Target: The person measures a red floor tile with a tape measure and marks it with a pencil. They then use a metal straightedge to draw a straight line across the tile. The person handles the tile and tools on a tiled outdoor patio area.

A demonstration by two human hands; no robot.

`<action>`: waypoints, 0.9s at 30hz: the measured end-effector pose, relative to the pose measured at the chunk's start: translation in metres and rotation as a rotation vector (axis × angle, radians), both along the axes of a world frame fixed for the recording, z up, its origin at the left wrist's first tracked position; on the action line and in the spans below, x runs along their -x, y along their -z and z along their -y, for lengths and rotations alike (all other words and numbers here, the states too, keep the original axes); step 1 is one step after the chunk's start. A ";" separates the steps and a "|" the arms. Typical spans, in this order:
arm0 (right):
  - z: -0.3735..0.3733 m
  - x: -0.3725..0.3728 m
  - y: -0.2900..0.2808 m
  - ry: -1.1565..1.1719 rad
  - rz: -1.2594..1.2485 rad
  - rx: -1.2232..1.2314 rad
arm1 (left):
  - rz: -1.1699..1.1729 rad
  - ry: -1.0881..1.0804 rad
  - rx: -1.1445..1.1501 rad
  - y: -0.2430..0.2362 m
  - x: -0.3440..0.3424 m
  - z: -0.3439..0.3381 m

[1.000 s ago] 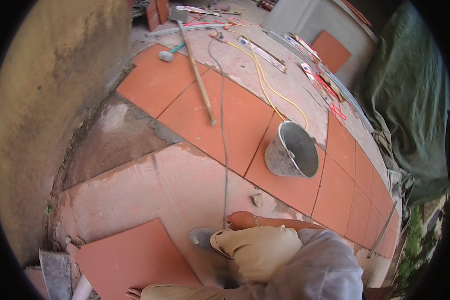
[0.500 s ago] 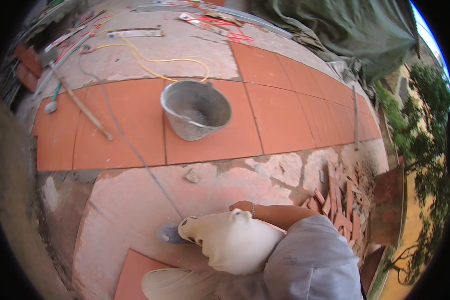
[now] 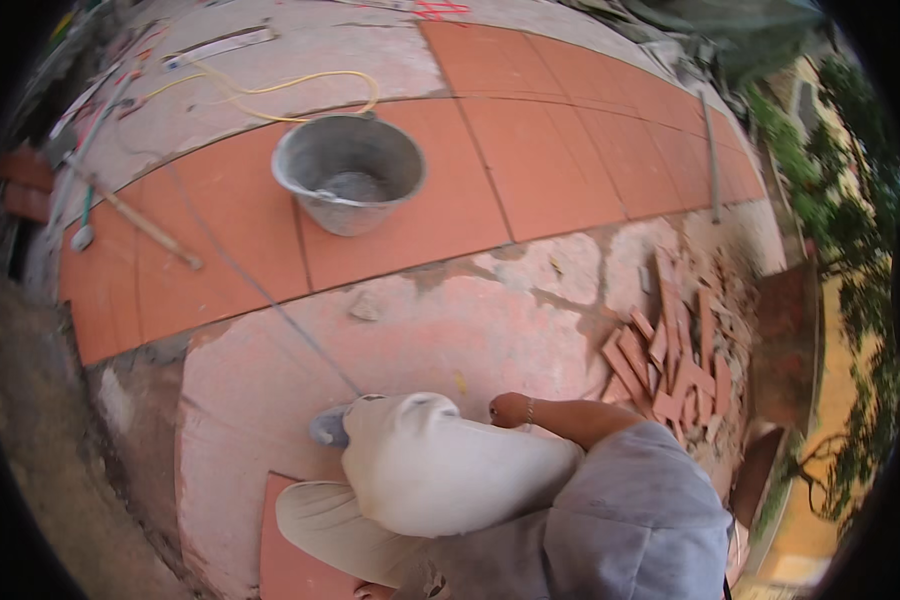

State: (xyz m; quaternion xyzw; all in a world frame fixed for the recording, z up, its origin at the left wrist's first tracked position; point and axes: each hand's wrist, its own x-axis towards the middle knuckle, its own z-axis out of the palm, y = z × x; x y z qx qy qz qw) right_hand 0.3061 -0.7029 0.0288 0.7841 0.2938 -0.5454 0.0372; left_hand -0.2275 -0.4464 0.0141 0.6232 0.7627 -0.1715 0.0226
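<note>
My right hand (image 3: 508,409), a bracelet at its wrist, is beside my bent right knee above the bare pinkish concrete (image 3: 450,355), fingers curled; whatever may be in it is hidden. My left hand (image 3: 370,590) barely shows at the bottom edge, near a loose terracotta tile (image 3: 285,550) that is partly under or behind my left leg; its fingers are mostly out of sight. A small lump of rubble (image 3: 366,307) lies in front of me, and a grey cable runs toward my shoe.
Ahead, a grey bucket (image 3: 348,175) stands on laid terracotta tiles (image 3: 460,170), with a wooden-handled tool (image 3: 150,220), a mallet (image 3: 83,236) and a yellow hose (image 3: 360,76) around it. Broken tile strips (image 3: 675,370) heap at right, a metal bar (image 3: 710,160) behind; a dark green tarp (image 3: 740,30) hangs beyond.
My view has swung right, bringing the broken tile heap and plants in and pushing the left wall aside. My right hand stays by the knee; my left hand has mostly dropped out of sight.
</note>
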 end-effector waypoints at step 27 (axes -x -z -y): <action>-0.302 -0.096 -0.041 -0.189 0.564 -0.041 | 0.389 -0.628 0.169 -0.033 -0.006 0.050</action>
